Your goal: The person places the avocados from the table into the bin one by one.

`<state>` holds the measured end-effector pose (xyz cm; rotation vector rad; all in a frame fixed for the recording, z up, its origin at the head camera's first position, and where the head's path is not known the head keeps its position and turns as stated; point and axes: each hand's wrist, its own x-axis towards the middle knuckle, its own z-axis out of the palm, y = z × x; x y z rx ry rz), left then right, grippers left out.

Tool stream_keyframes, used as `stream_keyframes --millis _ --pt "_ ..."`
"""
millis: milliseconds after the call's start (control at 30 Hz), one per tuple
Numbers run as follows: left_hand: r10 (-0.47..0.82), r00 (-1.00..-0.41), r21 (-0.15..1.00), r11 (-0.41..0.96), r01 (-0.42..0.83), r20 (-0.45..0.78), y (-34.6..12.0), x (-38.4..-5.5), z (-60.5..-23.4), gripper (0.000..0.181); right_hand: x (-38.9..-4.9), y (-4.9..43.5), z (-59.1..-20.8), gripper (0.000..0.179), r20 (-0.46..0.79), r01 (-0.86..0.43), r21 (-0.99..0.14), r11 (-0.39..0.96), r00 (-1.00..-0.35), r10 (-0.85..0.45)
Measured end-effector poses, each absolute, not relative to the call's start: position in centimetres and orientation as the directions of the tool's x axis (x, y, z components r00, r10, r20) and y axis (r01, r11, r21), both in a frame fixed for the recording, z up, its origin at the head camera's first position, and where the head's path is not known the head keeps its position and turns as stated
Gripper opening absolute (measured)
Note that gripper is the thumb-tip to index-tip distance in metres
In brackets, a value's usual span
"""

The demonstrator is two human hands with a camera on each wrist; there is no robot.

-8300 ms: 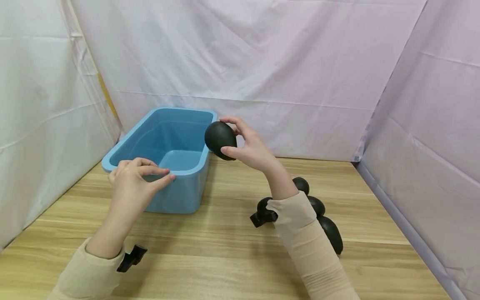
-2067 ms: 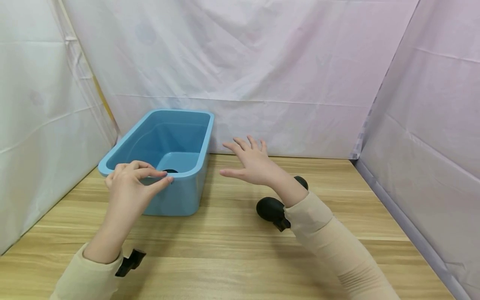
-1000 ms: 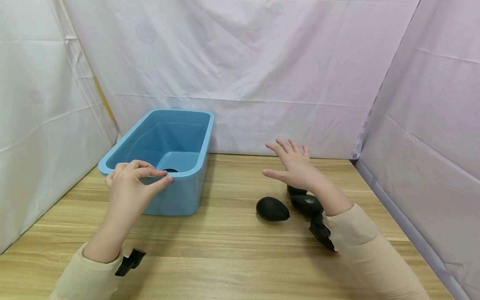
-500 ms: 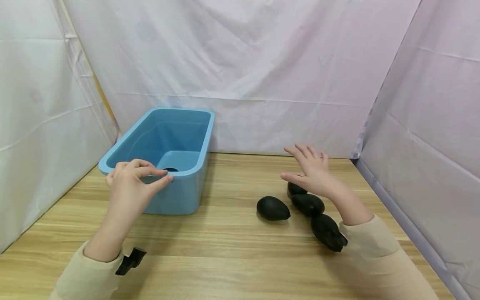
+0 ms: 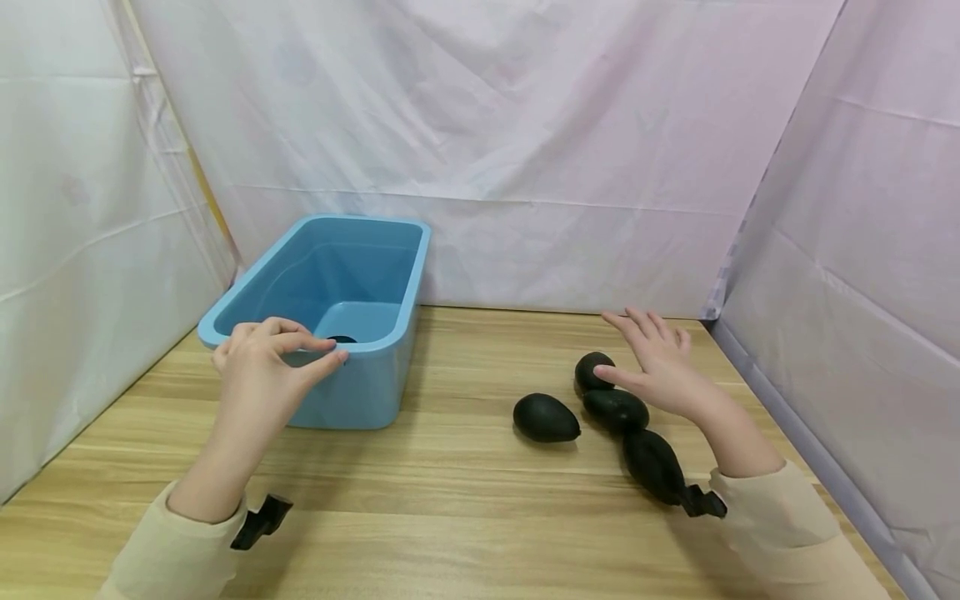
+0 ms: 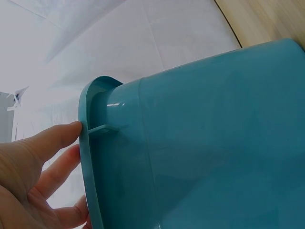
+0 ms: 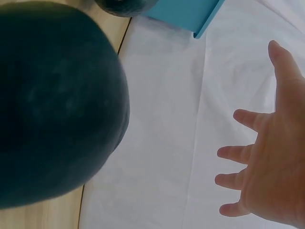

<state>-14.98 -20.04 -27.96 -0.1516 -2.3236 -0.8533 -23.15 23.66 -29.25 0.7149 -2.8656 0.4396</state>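
4 dark avocados (image 5: pixel 546 418) lie on the desk (image 5: pixel 450 517) at 1 o'clock; the right hand (image 5: pixel 662 375), fingers spread wide, is near them. At 11 o'clock, the left hand (image 5: pixel 262 362) pinches the blue tub's (image 5: pixel 363 387) rim. Reaching seems the present step; next calls for narrowing fingers around 1 avocado.

In the head view we see bright, soft light all over. The blue tub (image 5: pixel 356 392) drops a faint shadow on the wooden table (image 5: pixel 450 517) at its 3 o'clock side. In the left wrist view, the white cloth (image 6: pixel 38 62) glows too bright near 10 o'clock, and little shiny spots sit on the blue tub. In the right wrist view, we find the close avocado (image 7: pixel 57 105) at 9 o'clock dark and fuzzy.
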Motion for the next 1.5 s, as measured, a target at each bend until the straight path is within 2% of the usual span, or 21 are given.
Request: stream_keyframes --millis 733,1500 --pt "-0.108 -0.786 0.542 0.780 0.312 0.608 -20.0 -15.0 -28.1 0.023 -22.4 27.2 -32.4 0.077 0.204 -0.413 -0.286 0.865 -0.908 -0.366" --pt "-0.118 -0.786 0.550 0.776 0.308 0.607 -20.0 -15.0 -27.9 0.023 -24.0 29.7 -34.8 0.078 0.185 -0.415 -0.437 0.798 -0.910 -0.371"
